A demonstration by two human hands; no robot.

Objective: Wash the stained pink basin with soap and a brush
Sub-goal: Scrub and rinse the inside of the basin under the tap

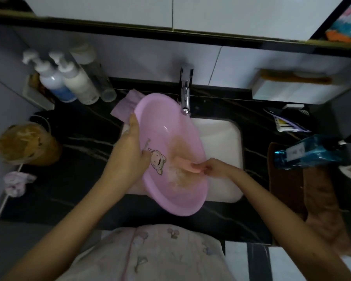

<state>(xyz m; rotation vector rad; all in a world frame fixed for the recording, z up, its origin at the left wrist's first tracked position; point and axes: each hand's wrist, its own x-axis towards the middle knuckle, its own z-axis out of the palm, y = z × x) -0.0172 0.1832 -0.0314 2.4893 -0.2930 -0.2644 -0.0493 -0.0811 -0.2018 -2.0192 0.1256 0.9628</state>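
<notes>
Brush (185,164), peach plastic, pinched by right hand (215,168) at 4 o'clock inside oval pink plastic basin (166,122); left hand (131,147) grips 9 o'clock rim.

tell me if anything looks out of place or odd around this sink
The blue bottle lies on its side on the brown towel right of the sink, not upright. Inside the pink basin, a brownish stain spreads where the right hand holds the brush. Nothing else stands out.
</notes>
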